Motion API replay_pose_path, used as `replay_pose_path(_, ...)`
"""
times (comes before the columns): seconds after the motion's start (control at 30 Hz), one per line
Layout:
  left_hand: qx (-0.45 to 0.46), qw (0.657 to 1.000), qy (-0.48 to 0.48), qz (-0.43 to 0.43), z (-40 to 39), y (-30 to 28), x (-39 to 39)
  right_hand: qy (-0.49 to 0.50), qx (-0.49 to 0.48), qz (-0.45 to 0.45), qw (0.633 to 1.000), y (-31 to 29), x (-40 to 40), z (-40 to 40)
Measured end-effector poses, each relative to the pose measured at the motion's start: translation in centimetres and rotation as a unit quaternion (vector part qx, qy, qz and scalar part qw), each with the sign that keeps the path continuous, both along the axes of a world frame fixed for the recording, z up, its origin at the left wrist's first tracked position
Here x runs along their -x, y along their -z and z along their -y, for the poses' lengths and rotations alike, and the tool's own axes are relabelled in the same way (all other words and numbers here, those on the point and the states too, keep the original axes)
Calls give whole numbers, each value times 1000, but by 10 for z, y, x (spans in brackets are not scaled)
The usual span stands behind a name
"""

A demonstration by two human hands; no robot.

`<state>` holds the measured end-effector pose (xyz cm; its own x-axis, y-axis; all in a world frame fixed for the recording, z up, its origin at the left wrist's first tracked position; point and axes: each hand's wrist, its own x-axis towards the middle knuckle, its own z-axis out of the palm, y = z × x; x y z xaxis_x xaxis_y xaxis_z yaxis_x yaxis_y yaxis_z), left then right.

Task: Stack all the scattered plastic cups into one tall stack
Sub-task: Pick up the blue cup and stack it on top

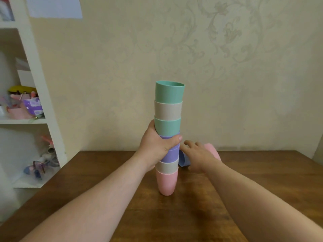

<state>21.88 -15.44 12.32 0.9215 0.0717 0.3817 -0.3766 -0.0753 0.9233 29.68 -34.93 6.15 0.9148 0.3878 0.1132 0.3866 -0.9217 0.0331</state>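
Wooden table (122,215), left hand (157,147) grip clamped mid cup stack (168,119), right hand (197,154) spread over pink cup (212,151)

The left hand (158,145) wraps the middle of the cup stack (168,137), covering much of the purple cups there, so how many sit under the fingers cannot be told. The right hand (197,155) hides most of a blue cup (183,160) and part of a pink cup (212,151) behind it; whether it touches either is unclear. The shelf (35,67) is cut off at the left edge, its clutter too blurred to name.
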Motion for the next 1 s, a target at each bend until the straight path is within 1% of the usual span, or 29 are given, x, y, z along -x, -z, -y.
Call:
replay_pose_path(0.07,7,1000,-9,-3,1,4,0,19,46,32,998,2,-6,-3)
replay_pose_path(0.13,17,1000,-7,-4,1,8,-3,51,77,44,995,5,-12,-9)
replay_pose_path(0.23,22,1000,-8,-5,0,10,-6,92,110,27,989,14,-21,-12)
replay_pose_path(0.3,14,1000,-9,-7,0,9,-6,87,112,22,990,21,-24,-14)
replay_pose_path(0.37,12,1000,-7,-6,-1,9,-7,70,92,27,993,27,-28,-17)
replay_pose_path(0.43,14,1000,-3,-2,-2,10,-8,65,51,3,997,28,-29,-21)
replay_pose_path(0.5,19,1000,-5,1,-2,10,-8,67,-21,-21,997,26,-26,-23)
replay_pose_path(0.57,18,1000,-10,2,-1,10,-7,85,-131,-32,987,23,-22,-22)
replay_pose_path(0.63,13,1000,-11,-2,-1,9,-6,108,-289,-58,949,27,-19,-14)
replay_pose_path(0.67,10,1000,-11,-6,-1,8,-6,115,-367,-68,921,30,-17,-10)
replay_pose_path(0.73,5,1000,-11,-10,-2,6,-4,150,-483,-85,859,35,-3,0)
replay_pose_path(0.8,-2,1000,-12,-15,-3,4,-1,170,-556,-104,807,34,13,6)
replay_pose_path(0.87,-7,1000,-15,-20,-4,3,3,180,-607,-101,768,20,25,9)
replay_pose_path(0.93,-6,1000,-21,-21,-3,3,6,161,-677,-94,712,-11,35,9)
replay_pose_path(0.97,-5,999,-25,-21,-3,3,8,139,-705,-91,689,-35,42,7)
replay_pose_path(1.0,-6,999,-27,-23,-3,3,9,108,-724,-80,676,-60,47,6)
